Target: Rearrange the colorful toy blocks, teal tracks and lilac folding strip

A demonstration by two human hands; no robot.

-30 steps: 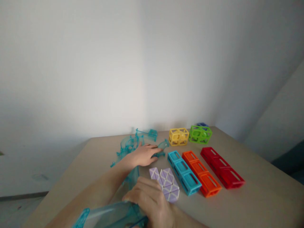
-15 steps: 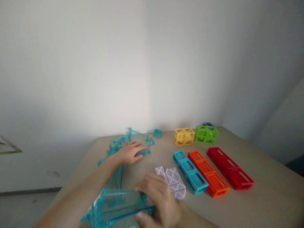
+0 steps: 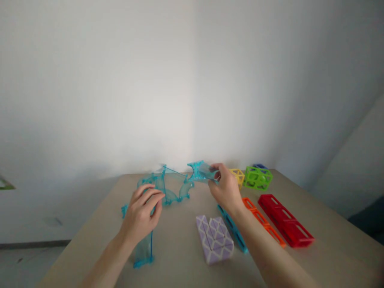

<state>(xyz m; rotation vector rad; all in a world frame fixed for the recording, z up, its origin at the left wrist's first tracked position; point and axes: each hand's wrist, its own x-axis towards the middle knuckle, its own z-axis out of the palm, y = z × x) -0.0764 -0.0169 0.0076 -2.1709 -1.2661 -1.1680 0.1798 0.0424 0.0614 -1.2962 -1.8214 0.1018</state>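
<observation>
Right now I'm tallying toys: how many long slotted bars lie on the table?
3, left to right: the light-blue bar, partly behind the right forearm; the orange bar, also partly covered; the red bar, in full view. More could be hidden behind that forearm.

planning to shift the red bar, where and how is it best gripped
Probably pinch the red bar across its long sides near the middle, coming from above: it is long, narrow and lies flat, with the orange bar alongside on its left.
</observation>
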